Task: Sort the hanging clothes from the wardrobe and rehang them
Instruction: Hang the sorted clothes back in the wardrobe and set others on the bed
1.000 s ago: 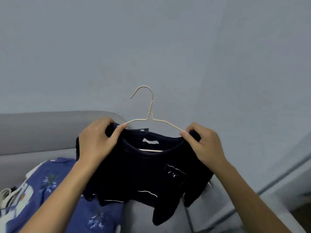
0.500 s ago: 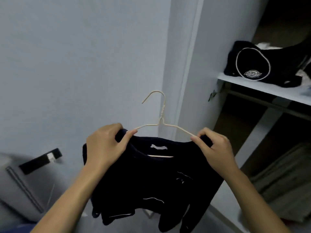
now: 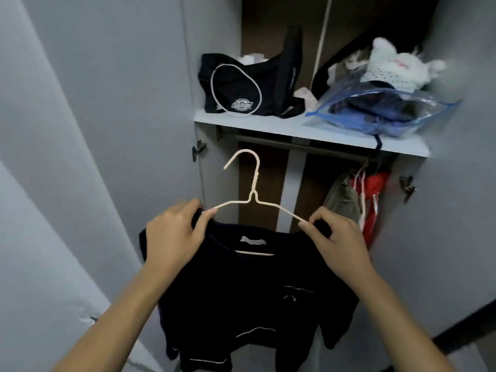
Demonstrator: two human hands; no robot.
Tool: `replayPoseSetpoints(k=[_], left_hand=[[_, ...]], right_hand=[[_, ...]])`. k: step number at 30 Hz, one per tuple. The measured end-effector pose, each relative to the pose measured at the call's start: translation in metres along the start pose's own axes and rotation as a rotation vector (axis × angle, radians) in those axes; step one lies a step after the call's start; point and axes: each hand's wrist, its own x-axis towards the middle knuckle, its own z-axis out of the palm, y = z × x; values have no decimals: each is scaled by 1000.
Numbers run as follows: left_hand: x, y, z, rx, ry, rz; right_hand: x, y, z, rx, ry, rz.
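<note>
The view now faces the open wardrobe (image 3: pixel 214 76), its rail (image 3: pixel 295 146) at 12 o'clock. Left hand (image 3: pixel 171 234) and right hand (image 3: pixel 335 237) still pinch the black shirt (image 3: pixel 241 291) on its cream wire hanger (image 3: pixel 253 194).

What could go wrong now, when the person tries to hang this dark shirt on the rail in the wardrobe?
1. The rail sits close under the shelf, so the hanger hook may catch on the shelf edge.
2. The left hand and right hand only pinch the dark shirt at the shoulders; it could slip off the thin wire.
3. The clothes on the right may get pushed.
</note>
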Motion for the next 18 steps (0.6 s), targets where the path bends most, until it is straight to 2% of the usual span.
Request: replayPoseSetpoints(k=[4, 8, 13, 18], left_hand=[[31, 19, 56, -31, -58, 85], [63, 33, 124, -146, -147, 144], [92, 62, 201, -321, -266, 162], [110, 105, 254, -450, -492, 222]], right_hand=[[13, 33, -25, -25, -86, 88], [22, 63, -38, 72, -213, 209], [23, 92, -30, 161, -21, 371], [19, 120, -18, 140, 158, 459]])
